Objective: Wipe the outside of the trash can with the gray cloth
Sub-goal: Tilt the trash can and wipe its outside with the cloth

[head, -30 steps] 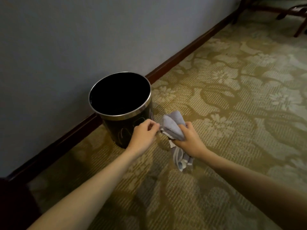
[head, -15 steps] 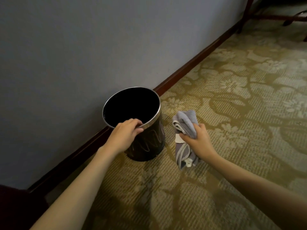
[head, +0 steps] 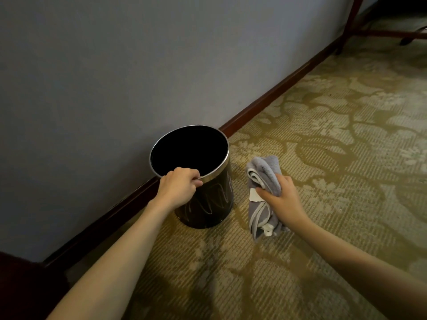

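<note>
Left hand (head: 179,187) grips the trash can (head: 208,204) rim at centre frame.
Right hand (head: 280,199) clutches the gray cloth (head: 263,172) just beside it.

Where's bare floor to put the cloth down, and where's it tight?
Free: carpet right of the gray cloth, and near carpet between the forearms. Tight: the trash can stands close to the baseboard; only a narrow strip separates can and cloth. Left hand grips the rim; right hand holds the cloth.

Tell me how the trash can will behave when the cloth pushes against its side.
The trash can looks tall, narrow, apparently empty: probably light, apt to slide or tip. The left hand gripping its rim should steady it. Its glossy side likely wipes easily.
</note>
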The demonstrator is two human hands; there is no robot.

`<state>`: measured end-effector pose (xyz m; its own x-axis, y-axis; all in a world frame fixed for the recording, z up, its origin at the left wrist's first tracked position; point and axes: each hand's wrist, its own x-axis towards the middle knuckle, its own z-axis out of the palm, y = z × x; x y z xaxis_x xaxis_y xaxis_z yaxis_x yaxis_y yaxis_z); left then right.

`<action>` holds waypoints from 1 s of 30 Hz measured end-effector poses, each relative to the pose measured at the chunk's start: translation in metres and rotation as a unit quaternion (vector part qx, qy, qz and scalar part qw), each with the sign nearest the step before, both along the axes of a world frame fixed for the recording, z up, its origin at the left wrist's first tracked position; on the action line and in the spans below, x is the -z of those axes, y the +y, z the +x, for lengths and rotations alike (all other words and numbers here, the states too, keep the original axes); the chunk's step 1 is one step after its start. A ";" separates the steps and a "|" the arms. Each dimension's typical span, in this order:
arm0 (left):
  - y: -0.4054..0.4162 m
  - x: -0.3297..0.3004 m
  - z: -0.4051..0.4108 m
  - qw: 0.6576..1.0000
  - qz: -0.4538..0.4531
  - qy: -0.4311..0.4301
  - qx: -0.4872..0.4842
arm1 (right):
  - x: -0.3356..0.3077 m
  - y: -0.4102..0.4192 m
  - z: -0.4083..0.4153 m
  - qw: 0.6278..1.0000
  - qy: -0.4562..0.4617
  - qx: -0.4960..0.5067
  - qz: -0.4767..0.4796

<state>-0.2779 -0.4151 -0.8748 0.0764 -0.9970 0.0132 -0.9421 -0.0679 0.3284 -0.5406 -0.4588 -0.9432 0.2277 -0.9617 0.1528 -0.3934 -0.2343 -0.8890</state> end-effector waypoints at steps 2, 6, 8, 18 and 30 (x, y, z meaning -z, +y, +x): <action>-0.001 -0.004 -0.007 1.000 -0.004 0.002 -0.008 | -0.001 0.001 0.000 1.000 -0.001 -0.007 0.002; -0.012 -0.027 -0.019 0.998 -0.011 0.012 -0.058 | -0.005 0.003 0.002 1.000 0.001 -0.004 0.003; -0.020 -0.041 -0.020 0.995 -0.022 0.028 -0.093 | -0.007 0.003 0.004 1.000 -0.006 0.004 0.004; -0.034 -0.058 -0.011 0.977 -0.019 0.126 -0.173 | -0.029 0.002 0.034 0.999 -0.018 -0.029 -0.025; -0.022 -0.066 0.024 0.989 0.004 0.143 -0.043 | -0.026 -0.001 0.072 0.995 -0.061 -0.024 0.069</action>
<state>-0.2537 -0.4376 -0.8092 0.1607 -0.9866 -0.0288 -0.8012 -0.1474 0.5799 -0.4688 -0.4600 -0.9170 0.2613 -0.9640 0.0493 -0.2711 -0.1223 -0.9547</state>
